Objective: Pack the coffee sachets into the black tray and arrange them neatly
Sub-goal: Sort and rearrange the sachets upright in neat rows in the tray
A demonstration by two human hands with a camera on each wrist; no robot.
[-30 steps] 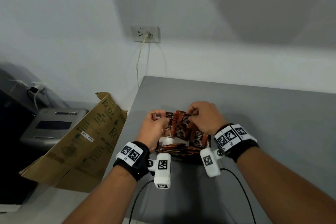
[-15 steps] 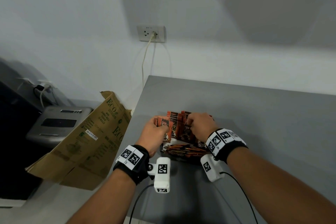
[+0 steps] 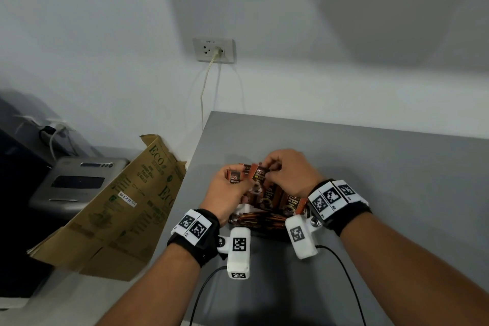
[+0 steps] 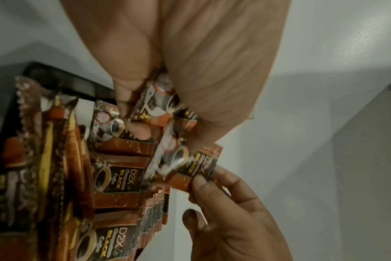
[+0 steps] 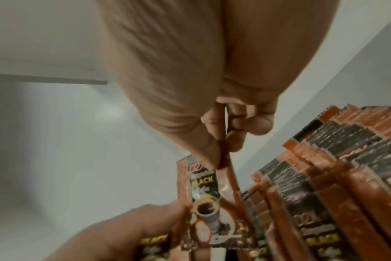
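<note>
Grey table [image 3: 370, 180] carries the work, near its left edge, with folded cardboard [image 3: 111, 206] leaning beside it. Black tray [image 4: 63, 79] sits on the table under both hands; only a corner of its rim shows, the rest hidden by packed sachets [image 4: 116, 180] that stand in overlapping rows inside it. Left hand [image 3: 227, 193] grips a small bunch of sachets at their lower ends, fingers curled round them. Right hand [image 3: 288, 172] pinches the top edge of 1 sachet [image 5: 203, 190] between thumb and fingertips, above the rows.

Risks, as judged:
1. Foil is slick and the pinch is narrow; the sachet could slip and drop crooked across the rows.
2. Rows appear tight; forcing another in could buckle or lift its neighbours and spoil the alignment.
3. Bunch in the left hand is fanned, not squared; a loosened grip could scatter it towards the table edge.
</note>
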